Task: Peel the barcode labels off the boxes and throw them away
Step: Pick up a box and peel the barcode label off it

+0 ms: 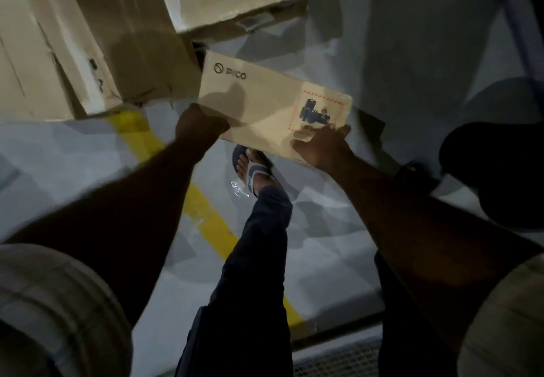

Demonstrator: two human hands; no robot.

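Fingers of both my hands, left (200,125) and right (322,144), clamp the box (265,103) edges; it seems light, stiff cardboard.

Flat tan PICO box (265,103) held tilted above the floor, red-dashed square with dark blurred print (319,111) at its right end

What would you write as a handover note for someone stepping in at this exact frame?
Left hand: gripping the near left edge of the flat box.
Right hand: holding the box's near right corner, fingers spread beside the red-dashed print.
The box is held up above the floor; bigger boxes are stacked to the left.
Done: cannot tell; no peeled label is in view.
Left: no barcode label shows on the upper face, so check the other faces, peel any label and throw it away. The picture is blurred.
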